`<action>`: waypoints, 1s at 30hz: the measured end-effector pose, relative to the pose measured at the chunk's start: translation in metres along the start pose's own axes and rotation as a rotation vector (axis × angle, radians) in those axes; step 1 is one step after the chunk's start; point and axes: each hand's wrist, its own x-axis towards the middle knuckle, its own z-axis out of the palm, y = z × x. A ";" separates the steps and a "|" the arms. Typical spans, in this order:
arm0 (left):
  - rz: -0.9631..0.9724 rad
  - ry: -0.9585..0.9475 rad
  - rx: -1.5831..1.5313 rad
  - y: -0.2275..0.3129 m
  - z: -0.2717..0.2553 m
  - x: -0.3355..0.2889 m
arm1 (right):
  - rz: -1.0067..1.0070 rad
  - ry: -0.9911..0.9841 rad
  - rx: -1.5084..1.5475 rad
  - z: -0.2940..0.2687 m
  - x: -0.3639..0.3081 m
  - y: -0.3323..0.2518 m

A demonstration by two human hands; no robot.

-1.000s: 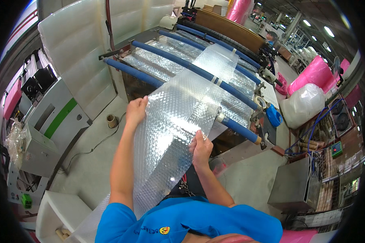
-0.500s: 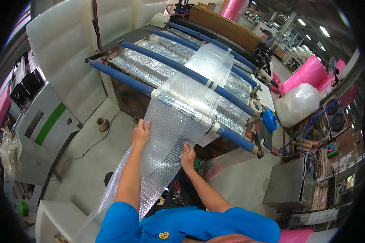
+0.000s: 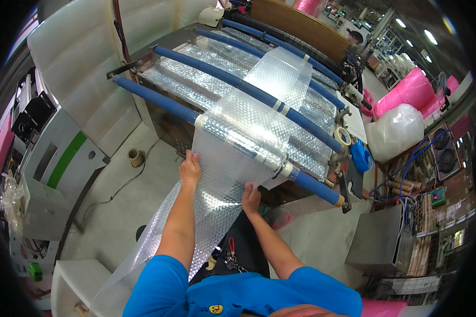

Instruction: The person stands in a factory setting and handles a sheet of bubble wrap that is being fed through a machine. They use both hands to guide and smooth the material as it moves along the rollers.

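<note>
A long sheet of clear bubble wrap (image 3: 222, 169) runs down over the blue rollers and trails off toward the lower left. My left hand (image 3: 190, 170) grips its left edge, fingers curled behind the film. On the opposite edge, my right hand (image 3: 251, 198) pinches the sheet with the thumb on top. Just beyond my hands lies the front blue roller (image 3: 317, 187), with the sheet passing over its middle. Farther back, the film crosses a second blue roller (image 3: 195, 68) above a silvery bed (image 3: 187, 79).
Tape rolls (image 3: 342, 136) and a blue tape dispenser (image 3: 361, 156) sit at the machine's right side. Pink film rolls (image 3: 404, 95) and a white bag (image 3: 395, 132) stand beyond. A cardboard core (image 3: 136, 157) is on the floor at left. Another person (image 3: 355, 37) is far back.
Both hands, still gripping the bubble wrap, have shifted slightly to the right in the picture. The view itself has also shifted a little.
</note>
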 end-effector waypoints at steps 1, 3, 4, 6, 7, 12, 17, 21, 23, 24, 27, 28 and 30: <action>0.003 0.022 -0.006 -0.002 0.002 -0.001 | 0.010 0.000 -0.003 0.000 -0.001 -0.001; 0.011 0.066 -0.020 -0.005 0.004 -0.002 | 0.028 0.001 -0.009 0.000 -0.001 -0.003; 0.009 0.046 -0.018 -0.004 0.003 -0.002 | 0.029 0.002 -0.013 -0.001 -0.002 -0.003; 0.003 0.008 -0.016 -0.001 -0.002 -0.002 | 0.029 0.002 -0.020 -0.002 -0.002 -0.005; 0.009 0.012 -0.021 -0.002 -0.001 -0.003 | 0.034 0.002 -0.004 -0.002 -0.003 -0.005; 0.010 -0.021 0.027 -0.021 0.007 -0.003 | 0.084 -0.039 0.050 -0.004 -0.007 -0.013; -0.028 -0.009 -0.032 -0.016 -0.001 -0.008 | 0.026 0.061 0.091 -0.009 -0.010 -0.028; 0.015 0.114 -0.091 0.020 -0.001 0.023 | -0.041 0.087 0.040 -0.018 0.023 -0.025; 0.017 0.128 -0.128 0.031 -0.005 0.038 | 0.052 0.069 0.161 -0.022 0.041 -0.024; 0.021 0.133 -0.150 0.038 -0.007 0.045 | 0.099 0.064 0.219 -0.024 0.048 -0.026; -0.017 0.122 -0.217 0.062 -0.021 0.063 | 0.136 0.122 0.490 -0.028 0.057 -0.044; -0.064 0.092 -0.196 0.073 -0.030 0.066 | 0.175 0.121 0.518 -0.030 0.057 -0.049; -0.157 0.036 -0.157 0.093 -0.050 0.068 | 0.250 0.119 0.573 -0.036 0.056 -0.062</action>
